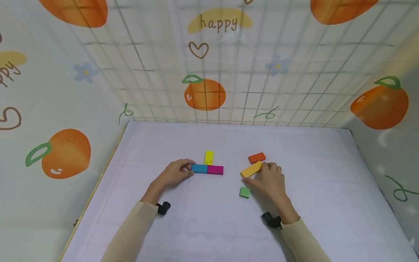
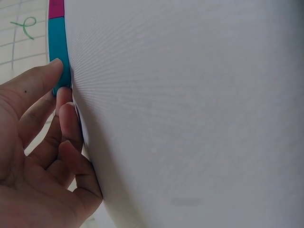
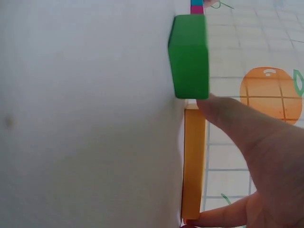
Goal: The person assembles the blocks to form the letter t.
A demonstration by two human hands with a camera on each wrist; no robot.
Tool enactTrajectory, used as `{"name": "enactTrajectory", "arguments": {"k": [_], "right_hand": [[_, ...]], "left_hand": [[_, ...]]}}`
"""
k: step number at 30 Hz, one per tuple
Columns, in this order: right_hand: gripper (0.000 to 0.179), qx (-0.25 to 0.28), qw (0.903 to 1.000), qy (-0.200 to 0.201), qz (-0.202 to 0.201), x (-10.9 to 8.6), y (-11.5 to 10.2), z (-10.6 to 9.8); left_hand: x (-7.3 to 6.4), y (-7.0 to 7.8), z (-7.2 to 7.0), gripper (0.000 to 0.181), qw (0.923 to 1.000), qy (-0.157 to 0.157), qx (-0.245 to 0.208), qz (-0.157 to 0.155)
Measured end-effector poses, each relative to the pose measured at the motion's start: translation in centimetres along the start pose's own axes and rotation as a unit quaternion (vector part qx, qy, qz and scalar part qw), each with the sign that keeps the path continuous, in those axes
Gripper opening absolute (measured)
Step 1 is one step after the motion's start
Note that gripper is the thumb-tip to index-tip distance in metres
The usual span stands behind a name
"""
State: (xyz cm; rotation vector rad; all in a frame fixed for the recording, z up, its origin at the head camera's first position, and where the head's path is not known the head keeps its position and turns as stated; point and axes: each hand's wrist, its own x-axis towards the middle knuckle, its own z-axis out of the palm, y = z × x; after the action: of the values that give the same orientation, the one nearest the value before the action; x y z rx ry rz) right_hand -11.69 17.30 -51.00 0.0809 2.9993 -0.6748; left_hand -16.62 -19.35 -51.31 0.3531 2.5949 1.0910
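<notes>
My left hand (image 1: 175, 171) pinches the left end of a blue block (image 1: 199, 169) between thumb and fingers. A magenta block (image 1: 215, 170) lies end to end with the blue one in a row. Behind that row a bright yellow block (image 1: 208, 158) stands out at a right angle, close to the joint. To the right, my right hand (image 1: 271, 180) grips an orange-yellow block (image 3: 194, 164) by its two ends, thumb at the near end. Nearer to me is a small green block (image 1: 244, 193), which looms large in the right wrist view. An orange-red block (image 1: 256, 157) lies just beyond the orange-yellow one.
All the blocks are on a white-covered table (image 1: 203, 225). A patterned curtain (image 1: 157, 72) with oranges and grid lines rises behind the table's far edge. Both wrists carry small black devices, the left one (image 1: 163, 208) beside the sleeve cuff.
</notes>
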Motion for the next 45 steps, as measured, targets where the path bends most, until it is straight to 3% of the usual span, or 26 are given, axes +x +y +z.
{"name": "enactTrajectory", "arguments": {"k": [19, 34, 45], "right_hand": [[0.102, -0.010, 0.9999, 0.007, -0.001, 0.16, 0.13, 0.17], [0.097, 0.068, 0.9974, -0.004, -0.023, -0.08, 0.60, -0.46], [0.093, 0.122, 0.9894, -0.017, -0.078, -0.14, 0.93, -0.34]], "left_hand": [[0.03, 0.06, -0.02, 0.034, 1.0000, 0.001, 0.005, -0.007], [-0.10, 0.37, -0.07, 0.034, 0.9999, -0.001, 0.006, -0.013], [-0.13, 0.23, -0.07, 0.034, 0.9999, -0.002, 0.006, -0.010]]}}
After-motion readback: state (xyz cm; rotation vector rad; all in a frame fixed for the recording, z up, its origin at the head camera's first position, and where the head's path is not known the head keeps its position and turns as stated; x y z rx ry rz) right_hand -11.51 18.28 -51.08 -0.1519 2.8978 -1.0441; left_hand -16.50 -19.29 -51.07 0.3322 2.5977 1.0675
